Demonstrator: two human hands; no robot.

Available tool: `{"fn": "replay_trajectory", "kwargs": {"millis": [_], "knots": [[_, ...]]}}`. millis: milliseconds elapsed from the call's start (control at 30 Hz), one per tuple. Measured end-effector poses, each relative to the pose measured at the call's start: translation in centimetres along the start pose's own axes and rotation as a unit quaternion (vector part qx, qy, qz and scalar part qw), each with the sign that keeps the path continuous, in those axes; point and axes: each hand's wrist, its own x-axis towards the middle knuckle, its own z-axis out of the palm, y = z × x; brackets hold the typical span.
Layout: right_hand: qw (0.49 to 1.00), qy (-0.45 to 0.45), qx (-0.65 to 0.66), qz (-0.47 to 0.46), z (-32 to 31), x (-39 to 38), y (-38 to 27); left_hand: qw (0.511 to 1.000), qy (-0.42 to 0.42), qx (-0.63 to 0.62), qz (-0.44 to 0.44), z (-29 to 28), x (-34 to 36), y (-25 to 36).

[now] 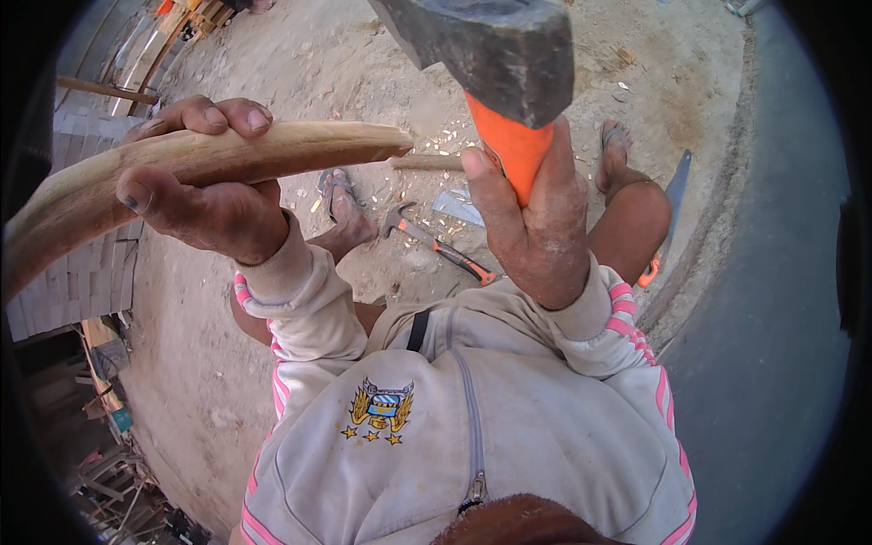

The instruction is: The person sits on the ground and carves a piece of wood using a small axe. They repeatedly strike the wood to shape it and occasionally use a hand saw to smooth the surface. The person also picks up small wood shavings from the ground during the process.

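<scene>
My left hand [213, 209] grips a curved, pale piece of wood [327, 143] that runs from the left edge to a cut end near the middle. My right hand [536, 241] is closed on the orange handle of an axe [495, 50], whose dark metal head is raised at the top of the view, right of the wood's end. On the ground lie a claw hammer [445, 250] with a black and orange handle, a grey metal piece [459, 206] and a wooden stick [427, 163], among pale chips.
A handsaw [677, 195] lies beside my right leg. Stacked grey blocks [77, 282] and boards [159, 50] stand at the left. A long concrete edge [727, 227] curves along the right, beside a grey surface. My sandalled feet are on the dirt ground.
</scene>
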Motion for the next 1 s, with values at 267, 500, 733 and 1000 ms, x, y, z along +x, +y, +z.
{"fn": "replay_trajectory", "kwargs": {"millis": [267,500,733,1000], "knots": [[0.976,-0.130,-0.023,0.173,2.1,-3.4,6.7,0.999,-0.010,-0.032,-0.017,-1.2,0.9,0.9],[0.999,0.038,0.011,-0.037,0.4,0.2,-1.2,0.996,0.055,0.056,0.050,0.7,0.1,0.8],[0.979,-0.126,-0.041,0.157,3.9,-3.3,6.3,0.995,0.049,-0.017,0.091,1.4,0.0,0.6],[1.000,0.008,0.011,0.025,2.6,-1.4,2.1,0.991,0.047,0.021,0.124,1.6,0.9,0.4]]}}
